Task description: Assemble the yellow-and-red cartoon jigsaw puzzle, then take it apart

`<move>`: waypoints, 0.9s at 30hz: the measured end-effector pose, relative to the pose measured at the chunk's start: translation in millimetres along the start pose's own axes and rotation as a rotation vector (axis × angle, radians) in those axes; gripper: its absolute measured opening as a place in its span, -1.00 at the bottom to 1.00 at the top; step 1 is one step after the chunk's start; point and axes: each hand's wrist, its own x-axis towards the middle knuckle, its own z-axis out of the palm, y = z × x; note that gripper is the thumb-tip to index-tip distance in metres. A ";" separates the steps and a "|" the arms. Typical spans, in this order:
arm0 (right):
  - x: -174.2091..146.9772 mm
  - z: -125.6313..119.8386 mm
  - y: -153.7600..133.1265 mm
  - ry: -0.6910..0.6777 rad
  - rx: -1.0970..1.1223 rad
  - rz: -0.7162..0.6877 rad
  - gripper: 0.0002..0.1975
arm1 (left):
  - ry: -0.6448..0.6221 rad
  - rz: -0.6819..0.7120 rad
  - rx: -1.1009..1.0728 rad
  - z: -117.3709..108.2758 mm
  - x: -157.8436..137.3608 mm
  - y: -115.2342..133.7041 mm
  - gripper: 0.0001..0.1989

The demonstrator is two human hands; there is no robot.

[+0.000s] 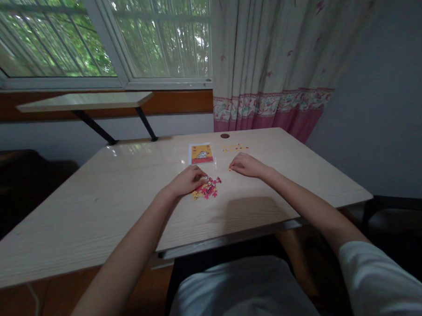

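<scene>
A small heap of jigsaw puzzle pieces (208, 190), pink, yellow and white, lies on the pale wooden desk. My left hand (188, 181) rests at its upper left edge, thumb and fingers bent together over the pieces; what lies between the fingertips is too small to make out. To the right, my right hand (248, 165) pinches a yellow puzzle piece (229, 169) just at the desk surface. Beyond the hands is a picture card (201, 153) with a white cartoon figure on yellow and red. Several yellow and red pieces (235, 148) are spread out behind my right hand.
The desk (122, 204) has a raised shelf (89, 101) on black legs at its back left. A round dark cable hole (225, 136) sits near the back edge. Behind stand a barred window (160, 34) and a flowered curtain (269, 57).
</scene>
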 end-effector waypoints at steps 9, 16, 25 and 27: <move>-0.6 -2.5 -5.0 0.089 0.047 0.012 -0.82 | 0.030 -0.102 -0.139 -0.3 -0.2 10.0 -0.79; 3.7 4.4 -26.0 0.244 0.102 -0.013 -0.81 | 0.334 -0.320 -0.695 10.5 5.6 17.4 -0.77; 7.3 12.5 -60.7 0.298 0.052 0.021 -0.74 | 0.286 -0.335 -1.008 18.7 10.3 31.3 -0.53; 7.2 12.6 -60.7 0.272 0.038 0.018 -0.73 | 0.273 -0.328 -1.013 20.4 9.8 31.5 -0.54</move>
